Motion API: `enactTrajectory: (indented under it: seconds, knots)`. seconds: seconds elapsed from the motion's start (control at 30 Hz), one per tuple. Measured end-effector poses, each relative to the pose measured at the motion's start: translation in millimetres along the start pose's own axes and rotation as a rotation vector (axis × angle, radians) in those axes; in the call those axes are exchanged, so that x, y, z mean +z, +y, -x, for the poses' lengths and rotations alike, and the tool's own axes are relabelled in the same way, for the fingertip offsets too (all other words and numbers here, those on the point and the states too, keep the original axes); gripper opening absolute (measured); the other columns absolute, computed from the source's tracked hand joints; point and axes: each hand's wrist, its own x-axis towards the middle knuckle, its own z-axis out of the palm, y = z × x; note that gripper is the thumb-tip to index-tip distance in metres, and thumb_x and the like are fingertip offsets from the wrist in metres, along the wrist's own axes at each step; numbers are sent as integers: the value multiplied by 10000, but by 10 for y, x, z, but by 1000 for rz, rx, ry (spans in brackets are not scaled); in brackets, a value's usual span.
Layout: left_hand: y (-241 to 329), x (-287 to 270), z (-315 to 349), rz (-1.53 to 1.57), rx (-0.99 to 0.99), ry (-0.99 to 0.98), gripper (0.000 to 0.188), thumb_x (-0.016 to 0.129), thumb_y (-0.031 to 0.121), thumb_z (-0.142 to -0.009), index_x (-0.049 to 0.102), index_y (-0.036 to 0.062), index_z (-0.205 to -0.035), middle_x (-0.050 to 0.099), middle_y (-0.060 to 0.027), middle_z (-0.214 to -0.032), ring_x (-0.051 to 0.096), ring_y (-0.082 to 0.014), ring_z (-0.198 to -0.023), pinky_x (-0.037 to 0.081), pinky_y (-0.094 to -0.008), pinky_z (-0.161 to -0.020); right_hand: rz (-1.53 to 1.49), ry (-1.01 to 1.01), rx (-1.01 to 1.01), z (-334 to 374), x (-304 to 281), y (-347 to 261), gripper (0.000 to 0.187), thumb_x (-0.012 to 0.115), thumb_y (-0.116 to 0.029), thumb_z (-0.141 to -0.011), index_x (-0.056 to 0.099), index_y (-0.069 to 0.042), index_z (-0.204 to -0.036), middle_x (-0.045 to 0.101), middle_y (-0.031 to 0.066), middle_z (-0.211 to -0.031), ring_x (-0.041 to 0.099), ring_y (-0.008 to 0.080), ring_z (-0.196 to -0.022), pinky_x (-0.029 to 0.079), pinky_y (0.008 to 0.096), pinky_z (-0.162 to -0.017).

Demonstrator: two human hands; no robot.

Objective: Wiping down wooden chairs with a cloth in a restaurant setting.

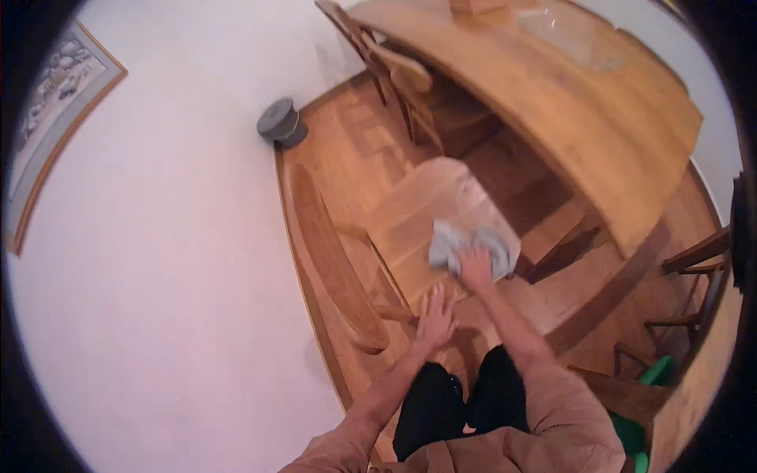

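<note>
A wooden chair with a pale seat (414, 209) stands in front of me, its curved backrest (327, 256) on the left by the wall. On the right part of the seat lies a crumpled light grey cloth (446, 239). My right hand (475, 265) holds the cloth and presses it on the seat; its fingers are slightly blurred and partly hidden in the folds. At the seat's near edge, my left hand (437, 318) has its fingers stretched out with nothing in them.
A large wooden table (583, 118) takes up the upper right, with another wooden chair (406, 75) at its far end. A grey lidded bin (284, 124) stands by the white wall (181, 236), where a framed picture (59, 118) hangs. Something green (631, 433) shows at lower right.
</note>
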Motion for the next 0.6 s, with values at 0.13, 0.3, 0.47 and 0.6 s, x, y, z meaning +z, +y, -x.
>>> enactTrajectory:
  seconds: [0.13, 0.3, 0.47, 0.6]
  knots:
    - [626, -630, 1167, 411, 56, -232, 537, 598, 298, -924, 469, 86, -1400, 572, -195, -1314, 577, -391, -1138, 451, -482, -985, -456, -203, 639, 1054, -809, -491, 548, 711, -247, -785, 572, -117, -1299, 606, 169, -1252, 577, 392, -1144, 431, 508, -970]
    - [1008, -2536, 1778, 1054, -626, -528, 610, 500, 534, -974, 528, 22, -1304, 653, -143, -1108, 633, -240, -984, 501, -356, -889, -613, 54, 1224, 1359, -2380, -1218, 565, 708, -301, -825, 530, -51, -1299, 620, 231, -1229, 590, 409, -1139, 464, 464, -958]
    - [201, -3332, 1675, 1154, -864, -272, 709, 468, 657, -941, 426, 80, -1351, 626, -109, -1109, 621, -216, -932, 524, -376, -781, -916, 169, 728, 816, -3379, -2159, 665, 740, -415, -810, 516, -5, -1284, 628, 243, -1183, 608, 385, -1111, 459, 443, -965]
    - [98, -4228, 849, 1470, -1106, -37, 742, 514, 573, -958, 276, 112, -1489, 551, -123, -1295, 574, -237, -1124, 533, -428, -847, -816, -34, 249, 367, -3486, -2748, 652, 752, -386, -815, 531, 22, -1272, 574, 246, -1268, 559, 349, -1198, 432, 420, -1003]
